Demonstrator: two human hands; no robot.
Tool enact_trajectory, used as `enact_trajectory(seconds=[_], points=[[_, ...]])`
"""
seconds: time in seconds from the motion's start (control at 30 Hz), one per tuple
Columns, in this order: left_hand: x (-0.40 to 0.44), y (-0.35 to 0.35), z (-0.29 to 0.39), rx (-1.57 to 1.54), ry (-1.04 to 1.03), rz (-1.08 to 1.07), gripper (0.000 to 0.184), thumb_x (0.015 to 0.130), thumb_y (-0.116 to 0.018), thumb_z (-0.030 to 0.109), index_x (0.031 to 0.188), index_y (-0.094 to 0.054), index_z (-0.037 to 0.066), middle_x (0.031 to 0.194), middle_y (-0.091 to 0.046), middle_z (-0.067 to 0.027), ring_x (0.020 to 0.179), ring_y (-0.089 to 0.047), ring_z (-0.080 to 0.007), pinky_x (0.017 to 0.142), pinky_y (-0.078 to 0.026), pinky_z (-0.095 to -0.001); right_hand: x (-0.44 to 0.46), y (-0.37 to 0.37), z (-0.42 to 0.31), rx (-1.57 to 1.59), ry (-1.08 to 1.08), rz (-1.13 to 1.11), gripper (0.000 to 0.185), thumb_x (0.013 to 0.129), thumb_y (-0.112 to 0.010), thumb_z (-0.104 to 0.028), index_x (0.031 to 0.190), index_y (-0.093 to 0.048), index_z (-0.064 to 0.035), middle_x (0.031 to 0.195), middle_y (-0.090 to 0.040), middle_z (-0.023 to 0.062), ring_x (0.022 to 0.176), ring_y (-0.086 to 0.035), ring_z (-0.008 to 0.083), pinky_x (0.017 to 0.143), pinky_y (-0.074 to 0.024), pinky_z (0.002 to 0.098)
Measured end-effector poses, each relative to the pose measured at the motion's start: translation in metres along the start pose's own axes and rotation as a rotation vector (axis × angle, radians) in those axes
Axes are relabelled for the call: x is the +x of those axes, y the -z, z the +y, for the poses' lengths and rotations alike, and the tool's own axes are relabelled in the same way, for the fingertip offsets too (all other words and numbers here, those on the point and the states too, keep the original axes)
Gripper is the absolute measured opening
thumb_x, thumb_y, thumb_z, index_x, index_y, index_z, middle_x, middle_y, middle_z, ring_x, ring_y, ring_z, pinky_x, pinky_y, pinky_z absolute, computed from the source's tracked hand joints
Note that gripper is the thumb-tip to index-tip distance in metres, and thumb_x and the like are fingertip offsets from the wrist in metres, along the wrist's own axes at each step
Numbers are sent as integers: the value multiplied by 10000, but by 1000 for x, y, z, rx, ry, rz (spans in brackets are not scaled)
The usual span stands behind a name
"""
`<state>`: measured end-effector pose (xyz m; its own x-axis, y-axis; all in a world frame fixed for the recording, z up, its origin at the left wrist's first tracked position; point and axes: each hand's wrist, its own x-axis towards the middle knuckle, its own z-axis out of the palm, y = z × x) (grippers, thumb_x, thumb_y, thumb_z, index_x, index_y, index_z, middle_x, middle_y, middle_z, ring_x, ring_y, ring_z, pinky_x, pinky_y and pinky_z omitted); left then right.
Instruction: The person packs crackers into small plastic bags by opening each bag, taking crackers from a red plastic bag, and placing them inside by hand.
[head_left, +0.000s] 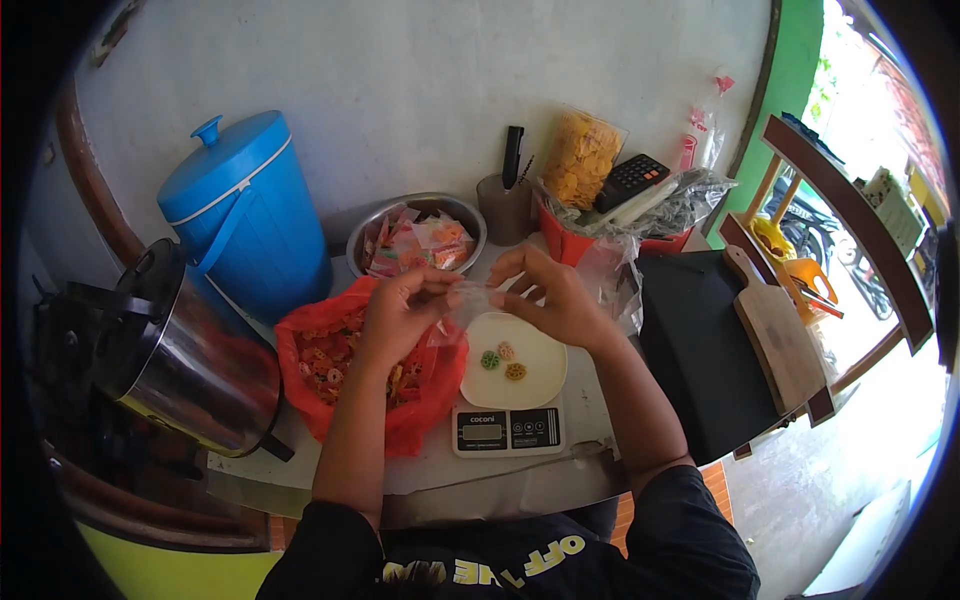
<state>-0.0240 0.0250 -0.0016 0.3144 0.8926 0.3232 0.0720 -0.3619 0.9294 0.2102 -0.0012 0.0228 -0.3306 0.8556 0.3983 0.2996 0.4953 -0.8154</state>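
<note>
Between my two hands is a small clear plastic bag [466, 303], its top edge pinched by the fingers of my left hand [402, 308] on one side and my right hand [553, 300] on the other. Just below it sits a white kitchen scale [508, 445] with a cream square plate [540, 385] on top. Three wheel-shaped snack pieces, one green [490, 360], one pale pink [506, 351] and one brownish yellow [515, 372], lie on that plate. Under my left forearm stands an open red plastic bag [300, 335] full of loose colourful snack pieces.
Behind my hands, a metal bowl [476, 226] holds filled packets. A blue cooler jug [255, 220] and steel pot [215, 345] stand left. At back right is a red basket [565, 240] with a calculator [632, 181]; a cutting board [775, 335] lies on a black surface [695, 360].
</note>
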Motion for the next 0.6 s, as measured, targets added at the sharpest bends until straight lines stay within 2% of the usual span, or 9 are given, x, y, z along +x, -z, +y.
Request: enact_trajectory(seconds=[0.03, 0.13, 0.23, 0.33, 0.43, 0.53, 0.6], points=[[0, 4, 2, 4, 3, 34, 221, 873, -697, 48, 1082, -667, -15, 949, -702, -50, 845, -636, -95, 763, -498, -235, 1, -1, 2, 40, -18, 40, 236, 798, -733, -195, 950, -624, -51, 876, -666, 94, 884, -666, 275, 778, -521, 362], [1, 19, -2, 74, -41, 82, 207, 881, -687, 51, 1077, -658, -9, 968, -699, -55, 868, -631, -93, 770, -492, -237, -1, -3, 37, -564, 87, -244, 199, 813, -727, -177, 994, -676, -112, 964, -691, 40, 826, -686, 210, 707, -536, 322], [0, 20, 2, -7, -33, 95, 192, 900, -685, 128, 1053, -665, 14, 917, -679, -28, 880, -620, -85, 796, -488, -242, -8, -19, 51, -732, -118, -453, 206, 792, -728, -196, 991, -698, -154, 947, -689, 35, 894, -674, 214, 781, -524, 353], [-2, 15, 5, -192, 15, 43, 187, 918, -664, 130, 1068, -655, 18, 923, -672, -19, 885, -616, -87, 811, -482, -238, -5, -25, 63, -723, -136, -477, 229, 771, -736, -213, 992, -702, -163, 922, -679, 43, 954, -656, 228, 825, -502, 385], [-2, 5, 9, -282, 31, 5, 182, 925, -653, 122, 1068, -644, 9, 920, -670, -14, 871, -613, -82, 806, -482, -236, -1, -17, 62, -685, -155, -503, 202, 757, -716, -207, 946, -690, -139, 959, -693, 55, 943, -659, 261, 798, -512, 394], [-1, -2, 1, -254, 10, 24, 162, 921, -664, 130, 1021, -648, 3, 901, -667, -11, 867, -610, -72, 800, -478, -229, 4, 3, 43, -574, -121, -305, 194, 771, -740, -182, 953, -703, -126, 917, -705, 49, 814, -681, 226, 744, -516, 352], [-1, -6, -1, -237, 19, 15, 178, 905, -683, 134, 1018, -650, 1, 894, -667, -22, 845, -610, -72, 785, -477, -227, 6, 11, 33, -350, 22, 46, 174, 790, -752, -167, 948, -706, -110, 881, -708, 32, 747, -672, 182, 701, -503, 307]])
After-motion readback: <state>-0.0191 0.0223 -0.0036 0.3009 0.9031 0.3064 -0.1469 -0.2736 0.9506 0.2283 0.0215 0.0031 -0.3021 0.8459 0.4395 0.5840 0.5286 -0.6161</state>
